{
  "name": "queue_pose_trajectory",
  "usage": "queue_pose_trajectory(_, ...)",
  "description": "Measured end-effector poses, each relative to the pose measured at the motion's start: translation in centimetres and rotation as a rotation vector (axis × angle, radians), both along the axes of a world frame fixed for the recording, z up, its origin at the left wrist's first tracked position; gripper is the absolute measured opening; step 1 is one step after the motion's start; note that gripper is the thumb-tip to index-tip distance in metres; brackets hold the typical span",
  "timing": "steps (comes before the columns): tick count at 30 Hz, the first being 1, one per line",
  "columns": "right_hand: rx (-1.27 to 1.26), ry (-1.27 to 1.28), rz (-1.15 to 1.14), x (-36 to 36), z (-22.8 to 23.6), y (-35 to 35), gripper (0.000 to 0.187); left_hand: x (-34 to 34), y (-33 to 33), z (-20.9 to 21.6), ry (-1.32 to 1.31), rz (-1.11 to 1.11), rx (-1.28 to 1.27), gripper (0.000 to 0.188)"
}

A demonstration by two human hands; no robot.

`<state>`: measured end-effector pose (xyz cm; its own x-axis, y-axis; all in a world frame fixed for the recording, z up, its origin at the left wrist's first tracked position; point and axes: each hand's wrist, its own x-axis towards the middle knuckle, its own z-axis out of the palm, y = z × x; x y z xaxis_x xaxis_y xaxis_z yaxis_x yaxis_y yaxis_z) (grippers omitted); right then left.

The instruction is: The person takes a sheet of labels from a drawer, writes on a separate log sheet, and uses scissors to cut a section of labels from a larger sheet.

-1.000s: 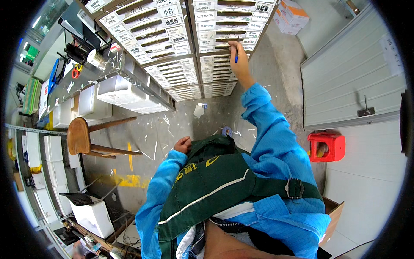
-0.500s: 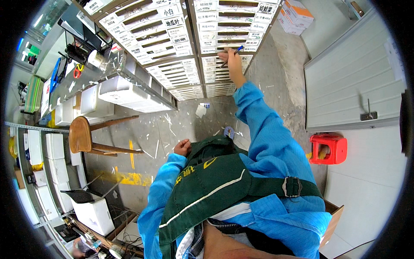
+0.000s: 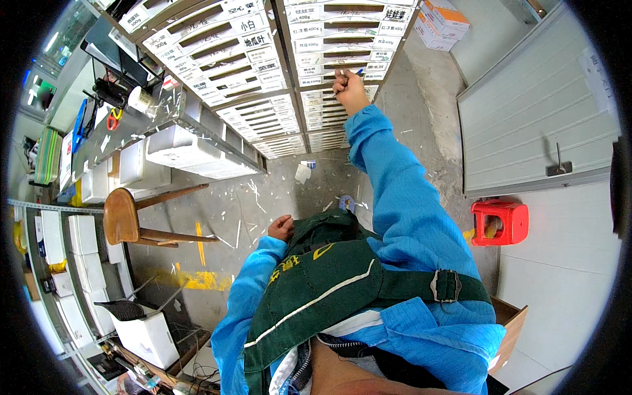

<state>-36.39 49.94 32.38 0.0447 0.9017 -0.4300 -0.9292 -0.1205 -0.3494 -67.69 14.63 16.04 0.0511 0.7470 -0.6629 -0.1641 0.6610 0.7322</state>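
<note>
At the right-hand stack of white-fronted drawers (image 3: 349, 49), we are holding up our right hand (image 3: 349, 87), its curled fingers gripping a blue-ended pen (image 3: 359, 72) near a slot; whether they are touching the front, we cannot tell. Beside our green apron (image 3: 313, 289), our left hand (image 3: 281, 228) is hanging half-curled, and we cannot tell whether it is gripping anything. For good control, we are probably best tucking the pen into the palm, freeing the fingertips, and lining the wrist up with the slot.

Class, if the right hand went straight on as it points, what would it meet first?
Probably the labelled white drawer fronts beyond the right hand; whether they already touch is unclear.
</note>
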Motion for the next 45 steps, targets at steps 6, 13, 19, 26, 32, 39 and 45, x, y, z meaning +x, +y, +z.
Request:
queue_pose_trajectory(6, 0.041, 0.029, 0.026, 1.2, 0.1, 0.1, 0.023, 0.4, 0.2, 0.3, 0.036, -0.002, 0.021, 0.033)
queue_pose_trajectory(13, -0.007, -0.086, 0.021, 1.0, -1.1, -6.8, 0.015, 0.4, 0.1, 0.1, -0.004, 0.035, -0.012, 0.033)
queue_pose_trajectory(19, 0.209, -0.407, 0.152, 2.1, 3.4, -8.0, 0.034, 1.3, 0.9, -1.2, -0.002, -0.072, 0.012, 0.033)
queue_pose_trajectory(26, 0.127, -0.863, 0.168, 0.0, 4.1, -6.5, 0.041, 1.3, 1.4, -1.4, 0.009, -0.078, 0.051, 0.034)
queue_pose_trajectory(32, 0.079, -1.91, 0.355, 2.0, 2.1, -3.2, 0.051, 1.0, 1.6, -0.4, 0.005, -0.003, 0.043, 0.033)
queue_pose_trajectory(39, 0.233, -1.774, 0.482, 3.3, 2.5, -7.7, 0.048, 2.9, 9.7, 5.3, 0.055, 0.123, 0.461, 0.023)
queue_pose_trajectory(45, 0.289, -1.803, 0.397, 3.7, 1.0, -8.6, 0.051, 12.4, 22.1, 23.3, 0.821, -0.041, 1.234, 0.038)
